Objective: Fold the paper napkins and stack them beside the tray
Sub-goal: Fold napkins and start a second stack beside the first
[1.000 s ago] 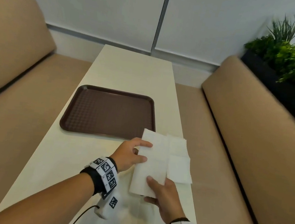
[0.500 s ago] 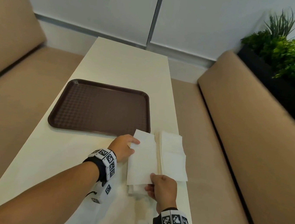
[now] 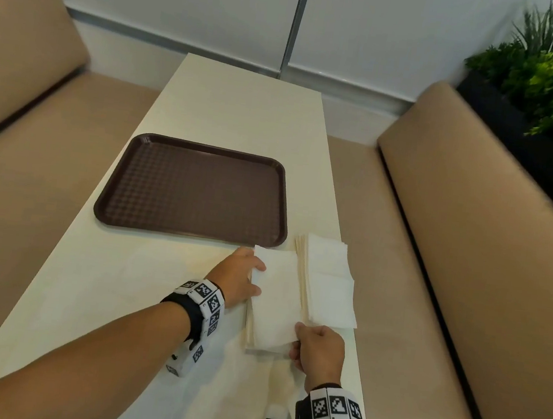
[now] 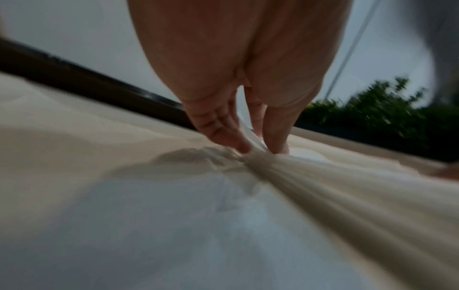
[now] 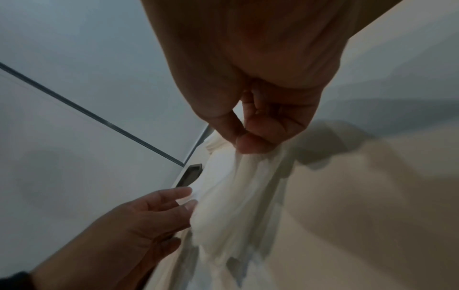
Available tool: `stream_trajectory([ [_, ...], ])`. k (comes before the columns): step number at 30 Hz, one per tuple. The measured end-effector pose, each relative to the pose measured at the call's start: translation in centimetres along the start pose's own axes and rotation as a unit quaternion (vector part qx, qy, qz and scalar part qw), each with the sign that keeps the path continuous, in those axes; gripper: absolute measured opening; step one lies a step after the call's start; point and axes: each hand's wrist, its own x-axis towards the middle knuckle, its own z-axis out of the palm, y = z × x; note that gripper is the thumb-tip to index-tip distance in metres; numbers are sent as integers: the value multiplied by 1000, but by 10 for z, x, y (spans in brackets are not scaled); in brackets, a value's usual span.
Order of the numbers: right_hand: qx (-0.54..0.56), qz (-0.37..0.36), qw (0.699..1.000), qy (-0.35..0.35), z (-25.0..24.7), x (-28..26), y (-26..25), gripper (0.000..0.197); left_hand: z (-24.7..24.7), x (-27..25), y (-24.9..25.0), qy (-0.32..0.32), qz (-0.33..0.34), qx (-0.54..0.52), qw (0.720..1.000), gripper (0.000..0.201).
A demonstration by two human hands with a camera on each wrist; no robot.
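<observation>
A long folded white napkin [image 3: 273,298] lies on top of a pile of napkins near the table's front right, just below the brown tray [image 3: 194,189]. My right hand [image 3: 297,335] pinches its near right corner between thumb and forefinger [image 5: 248,145]. My left hand [image 3: 258,278] rests with straight fingers against the pile's left edge [image 4: 258,149]. A second pile of white napkins [image 3: 327,284] lies right beside the first, by the tray's right front corner.
The cream table [image 3: 231,107] is narrow and runs to the wall. Tan benches stand on the left [image 3: 32,164] and on the right [image 3: 451,263]. Green plants [image 3: 550,89] sit behind the right bench. The right napkin pile reaches the table's right edge.
The folded napkin has settled flatter on the left pile. My left thumb has slid back from its top to its left edge. My right hand still holds the near corner.
</observation>
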Motion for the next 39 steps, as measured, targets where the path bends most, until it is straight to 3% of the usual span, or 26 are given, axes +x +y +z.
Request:
stream_trajectory([
  [4,-51,-12,998,33,-3,-3,4,25,-8,-13,-5,-6,-6,66,998,85],
  [6,-73,-48,994,62,-10,-14,3,34,-25,-27,-11,14,-12,43,999,80],
  [8,-100,-112,986,71,-15,-33,3,30,-47,-51,-23,22,-20,55,998,65],
  [10,-154,-179,971,22,-8,-58,10,18,-69,-86,-45,5,-40,114,993,49],
  [12,-238,-213,943,-90,9,-86,23,18,-84,-130,-71,-42,-82,174,980,45],
  [14,-328,-229,897,-187,33,-111,39,27,-91,-173,-95,-91,-124,210,966,55],
  [17,-403,-225,857,-230,64,-138,51,39,-89,-223,-116,-131,-138,232,954,80],
  [21,-439,-220,848,-198,87,-158,50,57,-77,-254,-124,-79,-115,209,968,86],
  [25,-463,-232,837,-179,95,-168,51,52,-68,-263,-130,-23,-124,169,978,88],
  [30,-451,-239,845,-162,97,-171,52,52,-67,-253,-138,63,-187,93,976,114],
  [36,-449,-244,845,-156,97,-168,55,55,-68,-235,-137,110,-256,46,959,108],
  [39,-480,-312,813,-104,100,-169,56,68,-71,-232,-138,111,-294,55,948,109],
])
